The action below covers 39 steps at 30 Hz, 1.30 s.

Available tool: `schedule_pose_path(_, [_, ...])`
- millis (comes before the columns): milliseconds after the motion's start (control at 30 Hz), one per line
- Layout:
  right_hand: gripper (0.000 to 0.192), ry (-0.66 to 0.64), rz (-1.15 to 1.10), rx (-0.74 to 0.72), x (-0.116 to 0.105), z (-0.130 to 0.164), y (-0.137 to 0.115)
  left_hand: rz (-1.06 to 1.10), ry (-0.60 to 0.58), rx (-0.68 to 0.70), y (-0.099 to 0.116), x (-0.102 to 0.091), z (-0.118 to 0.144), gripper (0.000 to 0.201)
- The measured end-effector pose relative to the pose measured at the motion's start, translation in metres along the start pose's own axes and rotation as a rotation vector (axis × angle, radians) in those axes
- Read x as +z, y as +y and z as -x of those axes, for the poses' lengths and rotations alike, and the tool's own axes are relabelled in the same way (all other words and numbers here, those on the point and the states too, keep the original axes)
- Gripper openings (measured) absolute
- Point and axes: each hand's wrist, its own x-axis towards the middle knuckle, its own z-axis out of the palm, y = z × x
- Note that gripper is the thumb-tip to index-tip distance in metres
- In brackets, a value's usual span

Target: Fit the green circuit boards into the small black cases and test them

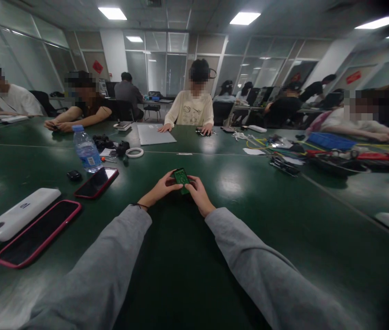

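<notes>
- A small green circuit board (181,177) — flat, rectangular, dotted with pale traces — sits between two bare hands at the middle of a glossy dark-green table (284,220).
- The left hand (162,188) curls its fingers round the board's left edge, thumb laid on top; the right hand (197,191) pinches the right edge from the other side. Both grip it just above the tabletop.
- Soft grey knitted sleeves (112,256) cover both forearms, and a thin dark band circles the left wrist.
- Near left lie a smooth white power bank (19,214) with rounded ends and a black-screened phone in a pink case (38,233).
- Farther left, a second phone in a red case (97,182) rests beside a clear ribbed plastic water bottle (87,150) with a blue cap.
- A white roll of tape (134,152) lies beyond the bottle.
- At the far edge a person in a cream top (190,107) sits with both hands on the table, beside a flat grey laptop (155,134).
</notes>
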Motion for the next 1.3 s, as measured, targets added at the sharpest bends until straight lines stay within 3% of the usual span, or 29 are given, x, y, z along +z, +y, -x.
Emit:
schedule_pose_path(700, [0.044,0.040,0.049,-0.041,-0.0018,-0.0001,0.0042,0.051,0.000,0.004,-0.0059,0.0034,-0.0077,0.080])
schedule_pose_path(1100, [0.055,-0.050,0.107,-0.092,-0.0003,0.0002,-0.0005,0.107,0.028,-0.009,-0.0075,0.0002,-0.0077,0.082])
schedule_pose_path(1300, [0.062,-0.117,0.193,-0.133,-0.0004,0.0009,0.0012,0.102,0.109,-0.015,-0.0078,-0.0008,-0.0042,0.083])
